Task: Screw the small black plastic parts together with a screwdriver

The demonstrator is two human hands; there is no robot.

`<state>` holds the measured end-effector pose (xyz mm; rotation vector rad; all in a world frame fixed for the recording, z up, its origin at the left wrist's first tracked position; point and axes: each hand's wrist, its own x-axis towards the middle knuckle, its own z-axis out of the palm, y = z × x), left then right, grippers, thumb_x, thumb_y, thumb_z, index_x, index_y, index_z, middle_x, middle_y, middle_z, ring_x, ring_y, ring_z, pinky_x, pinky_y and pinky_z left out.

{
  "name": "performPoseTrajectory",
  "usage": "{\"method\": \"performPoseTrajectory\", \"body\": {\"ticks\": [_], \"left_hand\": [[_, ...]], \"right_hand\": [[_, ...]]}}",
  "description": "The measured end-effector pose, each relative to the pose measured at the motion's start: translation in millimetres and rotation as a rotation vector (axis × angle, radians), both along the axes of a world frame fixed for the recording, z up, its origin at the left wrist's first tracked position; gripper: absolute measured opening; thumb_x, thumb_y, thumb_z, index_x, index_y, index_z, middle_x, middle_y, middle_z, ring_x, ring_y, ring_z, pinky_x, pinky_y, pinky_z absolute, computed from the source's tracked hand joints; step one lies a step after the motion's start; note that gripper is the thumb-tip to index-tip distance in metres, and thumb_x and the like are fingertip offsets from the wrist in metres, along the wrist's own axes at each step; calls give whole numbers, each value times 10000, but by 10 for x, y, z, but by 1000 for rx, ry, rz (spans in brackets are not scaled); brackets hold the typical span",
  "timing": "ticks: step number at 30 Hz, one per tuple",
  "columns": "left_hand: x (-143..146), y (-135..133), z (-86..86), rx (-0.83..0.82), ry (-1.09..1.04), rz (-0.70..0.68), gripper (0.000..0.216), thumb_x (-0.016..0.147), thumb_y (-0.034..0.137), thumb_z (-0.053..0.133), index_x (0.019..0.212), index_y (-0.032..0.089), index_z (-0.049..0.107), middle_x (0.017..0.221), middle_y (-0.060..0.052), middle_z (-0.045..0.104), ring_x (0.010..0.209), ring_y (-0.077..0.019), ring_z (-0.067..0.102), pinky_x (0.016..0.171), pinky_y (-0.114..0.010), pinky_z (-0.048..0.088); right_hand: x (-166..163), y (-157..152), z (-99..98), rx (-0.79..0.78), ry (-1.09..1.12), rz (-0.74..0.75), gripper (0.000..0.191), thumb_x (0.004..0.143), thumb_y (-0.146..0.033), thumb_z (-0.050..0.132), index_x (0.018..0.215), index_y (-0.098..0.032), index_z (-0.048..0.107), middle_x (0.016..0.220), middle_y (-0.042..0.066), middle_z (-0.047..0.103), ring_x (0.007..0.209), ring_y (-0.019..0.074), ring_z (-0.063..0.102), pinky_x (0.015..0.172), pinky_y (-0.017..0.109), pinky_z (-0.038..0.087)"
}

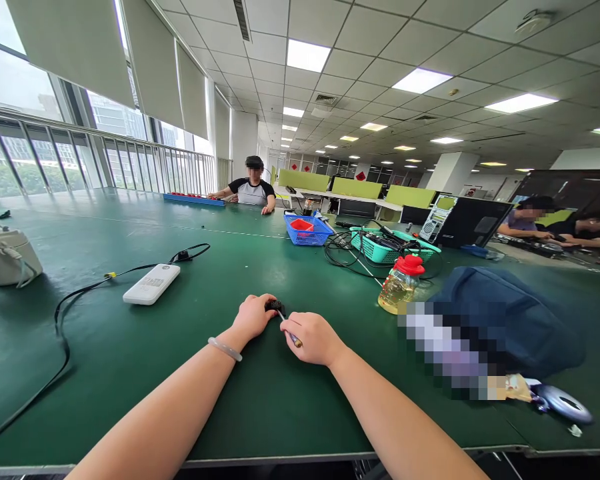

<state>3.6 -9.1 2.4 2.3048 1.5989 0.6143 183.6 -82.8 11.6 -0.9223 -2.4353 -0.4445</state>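
Landmark: green table (130,347); every position below is referred to it.
Left hand (253,317): resting on the table near its front edge, fingers curled closed round a small black part (275,307). A pale bracelet (225,349) sits on the wrist.
Right hand (314,337): on the table just beside the left hand, closed on a thin tool (291,333) with a yellowish handle; the tool's tip meets the black part.
Black part: on the table surface, between the two hands, mostly covered by the left fingers; its kind cannot be told.
White power bank (151,284): on the table, left of the hands, with a black cable (60,313) trailing from it.
Bottle with red cap (401,283): lying on the table, right of the hands.
Blue basket (307,231): farther back on the table.
Other people: one seated at the table's far end, two at its right side.
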Motion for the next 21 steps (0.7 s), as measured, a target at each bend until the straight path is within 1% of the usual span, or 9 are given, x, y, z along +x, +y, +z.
{"method": "performPoseTrajectory", "body": {"ticks": [6, 12, 21], "left_hand": [[-11, -2, 16, -12, -5, -12, 330, 835, 251, 623, 1164, 265, 651, 1093, -41, 714, 1123, -244, 568, 979, -343, 444], [-16, -4, 13, -17, -16, -18, 363, 839, 250, 621, 1202, 263, 635, 1114, -46, 711, 1147, -248, 559, 999, -351, 433], [-19, 12, -2, -18, -21, -23, 350, 835, 256, 625, 1184, 279, 640, 1096, -31, 715, 1146, -248, 563, 978, -346, 446]], "right_hand": [[-11, -3, -17, 7, -1, 16, 113, 865, -157, 506, 859, -186, 614, 732, 18, 567, 637, 145, 523, 615, 273, 371], [-16, -6, -22, 32, 2, 30, 131, 862, -159, 486, 858, -183, 615, 730, 25, 575, 629, 150, 520, 613, 278, 380], [6, 9, -36, -2, 37, 19, 105, 861, -158, 508, 855, -191, 608, 732, 19, 571, 624, 143, 528, 611, 266, 388]]}}
